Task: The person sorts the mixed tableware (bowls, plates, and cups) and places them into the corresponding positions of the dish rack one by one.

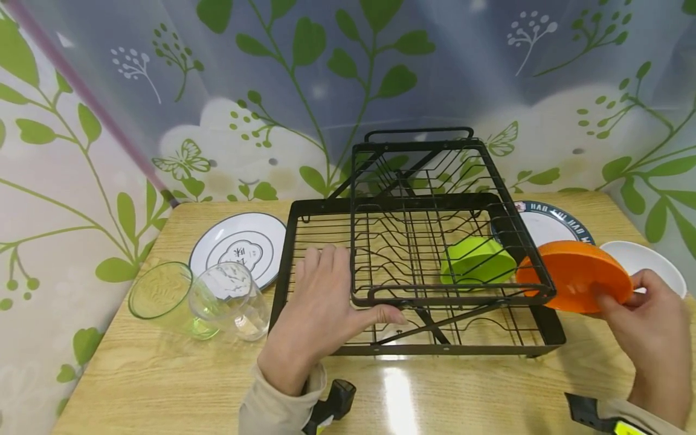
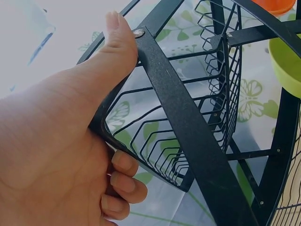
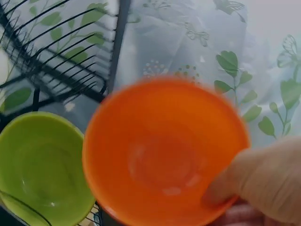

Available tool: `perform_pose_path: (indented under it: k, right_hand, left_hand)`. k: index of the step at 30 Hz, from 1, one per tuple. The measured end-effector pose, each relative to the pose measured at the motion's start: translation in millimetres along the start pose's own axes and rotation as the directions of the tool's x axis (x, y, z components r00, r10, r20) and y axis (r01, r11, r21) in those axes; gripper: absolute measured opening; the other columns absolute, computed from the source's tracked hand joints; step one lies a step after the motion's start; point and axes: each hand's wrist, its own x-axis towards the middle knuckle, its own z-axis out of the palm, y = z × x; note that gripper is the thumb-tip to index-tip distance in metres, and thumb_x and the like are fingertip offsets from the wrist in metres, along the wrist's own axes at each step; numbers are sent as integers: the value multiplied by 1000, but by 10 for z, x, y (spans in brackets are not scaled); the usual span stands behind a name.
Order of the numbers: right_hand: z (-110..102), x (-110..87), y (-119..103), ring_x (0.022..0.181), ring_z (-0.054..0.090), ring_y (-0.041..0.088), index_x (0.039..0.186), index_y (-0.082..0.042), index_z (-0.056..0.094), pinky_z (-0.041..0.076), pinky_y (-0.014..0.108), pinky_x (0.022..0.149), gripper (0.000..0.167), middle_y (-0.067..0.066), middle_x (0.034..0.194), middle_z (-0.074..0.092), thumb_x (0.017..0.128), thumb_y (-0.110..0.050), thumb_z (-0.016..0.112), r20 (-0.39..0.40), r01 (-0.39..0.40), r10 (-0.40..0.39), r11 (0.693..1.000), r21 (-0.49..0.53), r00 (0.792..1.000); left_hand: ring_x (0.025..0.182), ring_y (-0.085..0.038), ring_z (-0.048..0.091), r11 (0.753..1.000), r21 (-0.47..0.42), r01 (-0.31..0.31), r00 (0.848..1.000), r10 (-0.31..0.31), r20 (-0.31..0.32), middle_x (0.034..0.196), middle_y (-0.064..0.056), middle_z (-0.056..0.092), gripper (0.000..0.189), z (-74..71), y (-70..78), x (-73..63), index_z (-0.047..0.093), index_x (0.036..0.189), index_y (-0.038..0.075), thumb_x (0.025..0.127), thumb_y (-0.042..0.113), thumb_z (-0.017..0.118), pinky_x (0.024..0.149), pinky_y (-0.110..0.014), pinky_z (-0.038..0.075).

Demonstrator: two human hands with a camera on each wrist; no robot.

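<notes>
A black two-tier dish rack point(image 1: 418, 349) stands on the table. My left hand point(image 1: 321, 308) grips the near left corner of its upper tier; in the left wrist view the thumb point(image 2: 115, 42) lies along the frame and the fingertips curl beneath. My right hand point(image 1: 652, 326) pinches the rim of an orange bowl point(image 1: 582, 275), thumb inside it, at the rack's right side. The bowl is tilted, its inside facing the right wrist camera. A green bowl point(image 1: 475, 263) sits tipped in the lower tier, seen through the upper wires and left of the orange bowl point(image 3: 160, 155).
Left of the rack stand two clear glasses, a greenish one point(image 1: 163, 296) and a colourless one point(image 1: 231, 302), before a patterned white plate point(image 1: 217, 235). Beyond the orange bowl lie a dark-rimmed plate point(image 1: 549, 220) and a white dish point(image 1: 652, 263). A leaf-printed curtain point(image 1: 304, 121) hangs behind.
</notes>
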Motion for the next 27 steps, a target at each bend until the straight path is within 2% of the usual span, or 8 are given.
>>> perform_pose_path:
  k: [2,4,7,11,13,18,20,27]
  right_hand:
    - [35,-22,-53,53,42,-23,82,8,47,35,5,47,18,-4,55,63,77,11,64,-113,168,-174,984,-60,978]
    - [67,-33,-100,61,38,-29,80,10,49,33,0,53,17,19,63,65,72,17,63,-178,324,-335,942,-93,925]
    - [90,-43,-148,66,37,-31,75,10,51,32,-1,54,17,14,65,68,67,20,63,-185,468,-480,877,-107,857]
    - [130,-28,-187,71,38,-31,72,5,55,33,0,57,17,-4,60,66,64,18,62,-137,559,-571,821,-117,810]
    - [156,-19,-202,65,40,-24,71,1,55,33,3,55,17,14,62,66,63,15,61,-97,612,-631,772,-174,769]
    - [223,-15,-241,44,50,25,72,-5,51,40,36,46,21,14,59,62,58,9,58,-23,698,-737,649,-301,675]
    - [252,-27,-258,44,51,35,73,-5,49,38,46,45,25,17,62,64,56,11,58,-6,699,-735,648,-302,678]
    - [433,-61,-315,48,50,35,83,-2,59,41,50,50,31,19,62,62,55,8,68,32,702,-723,659,-271,691]
  left_hand:
    - [83,-25,32,1000,10,-3,1000,3,-3,83,-5,39,77,-2,4,-3,41,89,9,64,76,67,73,-33,28]
    - [84,-25,32,1000,21,-5,1000,5,-4,84,-5,38,77,-7,12,-5,41,90,9,63,76,67,74,-33,28]
    - [85,-26,33,999,34,-9,1000,9,-9,84,-5,38,78,-13,22,0,41,90,9,62,76,68,75,-34,28]
    - [85,-26,32,1000,25,-4,1000,4,-11,85,-5,37,79,-7,20,9,41,90,9,61,77,68,76,-34,28]
    - [86,-26,32,1000,25,-1,1000,1,-8,85,-5,37,79,-5,20,10,41,91,9,61,78,68,76,-34,28]
    - [86,-26,33,1000,22,8,1000,-8,-2,85,-5,38,80,-2,18,1,42,92,8,62,78,67,76,-35,29]
    - [86,-26,33,1000,21,11,1000,-11,3,85,-5,38,80,-1,18,1,42,93,8,62,78,67,76,-35,29]
    - [83,-25,32,1000,19,-1,1000,1,4,83,-5,38,77,-8,11,-3,41,90,9,64,76,67,75,-34,28]
